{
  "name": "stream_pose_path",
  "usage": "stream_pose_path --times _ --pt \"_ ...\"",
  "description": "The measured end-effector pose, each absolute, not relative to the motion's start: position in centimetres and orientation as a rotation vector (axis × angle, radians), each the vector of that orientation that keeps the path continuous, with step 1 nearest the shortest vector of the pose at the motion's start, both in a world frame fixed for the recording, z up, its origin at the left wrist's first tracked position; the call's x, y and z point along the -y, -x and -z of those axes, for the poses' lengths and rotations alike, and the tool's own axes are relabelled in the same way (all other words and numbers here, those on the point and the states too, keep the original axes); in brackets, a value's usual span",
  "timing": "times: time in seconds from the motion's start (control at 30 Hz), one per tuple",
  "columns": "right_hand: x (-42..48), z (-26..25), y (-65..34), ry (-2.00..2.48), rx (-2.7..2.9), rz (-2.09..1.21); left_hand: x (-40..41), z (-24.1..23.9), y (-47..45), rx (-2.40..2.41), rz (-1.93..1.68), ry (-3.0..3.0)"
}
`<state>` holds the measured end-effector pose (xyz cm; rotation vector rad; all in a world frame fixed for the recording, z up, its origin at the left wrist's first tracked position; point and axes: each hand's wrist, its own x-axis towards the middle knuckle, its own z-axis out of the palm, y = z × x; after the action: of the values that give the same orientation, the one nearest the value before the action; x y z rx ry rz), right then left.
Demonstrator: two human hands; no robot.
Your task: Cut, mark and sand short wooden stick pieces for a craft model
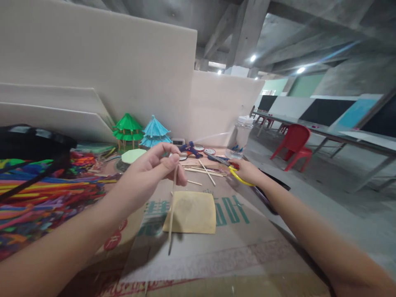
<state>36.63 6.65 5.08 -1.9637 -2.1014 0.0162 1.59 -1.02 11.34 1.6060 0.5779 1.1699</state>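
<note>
Raised over the middle of the table, my left hand pinches a thin wooden stick, which hangs down at a slight slant. Behind its lower part lies a yellowish square of sandpaper, flat on the cardboard. To the right, my right hand is closed on the handle of a pair of scissors with yellow and red grips. Their blades point left, toward the back of the table. Several loose sticks lie between the hands, some crossing.
Colourful pipe cleaners cover the left side. Green and blue pavilion models stand at the back, near a blue glue gun. A clear plastic bottle stands back right. White boards rise behind; a red chair is beyond.
</note>
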Motion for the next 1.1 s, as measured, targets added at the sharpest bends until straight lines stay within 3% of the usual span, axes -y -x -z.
stream_pose_path --times 0.37,0.67,0.77,0.83,0.9,1.0,1.1 --pt "-12.6 -5.7 -38.7 2.038 2.341 0.021 -0.4 -10.7 -0.7 -0.681 -1.258 -1.701" --pt "-11.3 -5.4 -37.2 1.837 2.286 0.161 -1.9 -10.7 -1.6 -0.656 -1.206 -1.173" --pt "-7.8 -4.8 -33.1 1.578 2.272 0.126 -2.6 -9.5 -2.3 -0.708 -1.161 -1.093" --pt "-4.8 -4.5 -29.6 1.004 2.213 -0.113 -2.8 -8.4 -3.0 -0.748 -1.124 -1.093" --pt "-2.0 -4.7 -26.3 0.714 2.117 -0.209 -2.9 -7.1 -3.7 -0.786 -1.066 -1.132" --pt "0.3 -5.5 -23.8 0.604 2.042 -0.217 -2.6 -5.4 -4.3 -0.831 -0.988 -1.271" --pt "0.8 -5.3 -24.2 0.807 1.848 -0.343 -1.7 -4.0 -3.7 -0.881 -0.985 -1.443"
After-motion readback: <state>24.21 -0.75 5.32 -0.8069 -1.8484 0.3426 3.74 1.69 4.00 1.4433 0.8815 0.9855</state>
